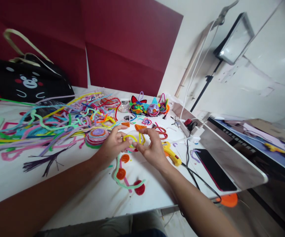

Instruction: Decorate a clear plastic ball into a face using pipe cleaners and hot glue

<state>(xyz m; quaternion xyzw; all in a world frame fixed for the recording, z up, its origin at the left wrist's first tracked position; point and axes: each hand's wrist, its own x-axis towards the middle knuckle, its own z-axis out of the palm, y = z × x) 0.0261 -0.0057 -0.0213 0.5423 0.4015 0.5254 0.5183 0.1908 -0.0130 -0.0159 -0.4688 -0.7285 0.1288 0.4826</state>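
Between both hands is a yellow pipe cleaner (130, 136) bent into loops. My left hand (114, 141) pinches its left part between thumb and fingers. On its other side my right hand (152, 146) grips it the same way, fingertips close to the left thumb. Below the hands lie orange pipe-cleaner coils (121, 173), a red coil (139, 187) and a curved mint-green pipe cleaner (125, 186). A round ball of coiled, multicoloured pipe cleaners (96, 136) sits beside my left wrist. Something pinkish under the hands is mostly hidden.
A heap of pipe cleaners (58, 121) spreads over the left of the table. Colourful coiled ornaments (153, 109) stand at the back. To the right are a yellow glue gun (172, 155) with its cord, a power strip (195, 131) and a phone (215, 169).
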